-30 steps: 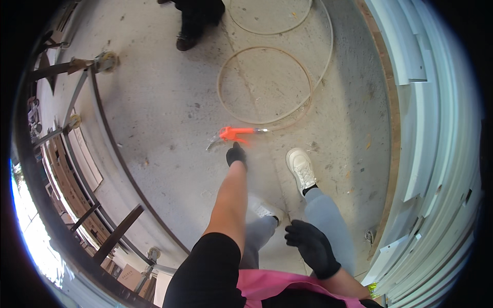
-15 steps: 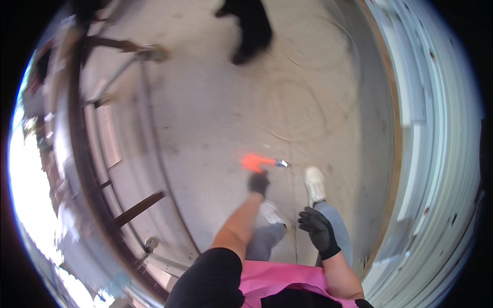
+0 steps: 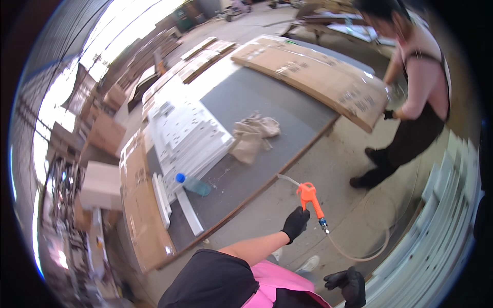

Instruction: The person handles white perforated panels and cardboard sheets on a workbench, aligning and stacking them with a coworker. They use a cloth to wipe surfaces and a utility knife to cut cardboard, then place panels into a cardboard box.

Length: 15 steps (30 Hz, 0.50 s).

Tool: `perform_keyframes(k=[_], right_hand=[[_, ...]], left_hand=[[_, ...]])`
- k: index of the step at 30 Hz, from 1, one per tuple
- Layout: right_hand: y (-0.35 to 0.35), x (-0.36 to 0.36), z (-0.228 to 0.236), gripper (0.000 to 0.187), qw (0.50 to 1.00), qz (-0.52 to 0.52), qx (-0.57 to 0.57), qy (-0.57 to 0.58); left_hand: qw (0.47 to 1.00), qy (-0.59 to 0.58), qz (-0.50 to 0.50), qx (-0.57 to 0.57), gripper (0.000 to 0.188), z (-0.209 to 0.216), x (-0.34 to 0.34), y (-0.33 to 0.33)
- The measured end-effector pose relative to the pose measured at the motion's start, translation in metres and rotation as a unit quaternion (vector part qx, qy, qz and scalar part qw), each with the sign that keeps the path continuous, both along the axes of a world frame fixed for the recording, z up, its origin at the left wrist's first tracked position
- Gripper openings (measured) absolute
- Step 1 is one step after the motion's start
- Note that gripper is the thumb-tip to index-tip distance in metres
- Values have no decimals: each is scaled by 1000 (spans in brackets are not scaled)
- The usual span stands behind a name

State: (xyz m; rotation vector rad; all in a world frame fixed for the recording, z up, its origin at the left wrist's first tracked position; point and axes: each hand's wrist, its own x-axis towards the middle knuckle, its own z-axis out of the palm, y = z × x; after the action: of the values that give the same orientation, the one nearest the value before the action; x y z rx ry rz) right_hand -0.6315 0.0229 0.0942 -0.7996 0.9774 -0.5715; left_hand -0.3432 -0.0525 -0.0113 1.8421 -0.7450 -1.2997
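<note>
My left hand (image 3: 296, 224), in a black glove, is closed on the trigger part of an orange air blow gun (image 3: 308, 194). The gun's nozzle points toward the table, and its lower end has a blue and silver fitting joined to a clear hose (image 3: 365, 258). The hose loops away to the right, above the floor. Lower down, near the stacked pale boards, my right hand (image 3: 349, 286) is gloved in black too. It holds nothing, and its fingers are apart and slightly bent.
A grey table (image 3: 267, 108) bears stacked white drilled panels (image 3: 192, 136), a beige cloth (image 3: 254, 134), a blue-capped bottle (image 3: 194, 185) and a long cardboard package (image 3: 318, 77). Another person (image 3: 418, 92) stands at its far right end. Pale boards (image 3: 436, 220) are piled at my right.
My view has swung up from the floor to the table and the other person. The blow gun stays in my left hand and now shows upright, with its hose visible. My right hand's fingers have spread.
</note>
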Motion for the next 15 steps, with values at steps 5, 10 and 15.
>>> perform_keyframes(k=[5, 10, 15], right_hand=[[-67, 58, 73, 45, 970, -7, -229, -83], [-124, 170, 100, 90, 918, 250, -246, -185], [-135, 280, 118, 99, 859, 336, -86, -377]], left_hand=[[931, -287, -89, -207, 19, 101, 31, 20], [948, -38, -108, -298, 21, 171, 68, 47], [899, 339, -219, -171, 29, 217, 142, 37]])
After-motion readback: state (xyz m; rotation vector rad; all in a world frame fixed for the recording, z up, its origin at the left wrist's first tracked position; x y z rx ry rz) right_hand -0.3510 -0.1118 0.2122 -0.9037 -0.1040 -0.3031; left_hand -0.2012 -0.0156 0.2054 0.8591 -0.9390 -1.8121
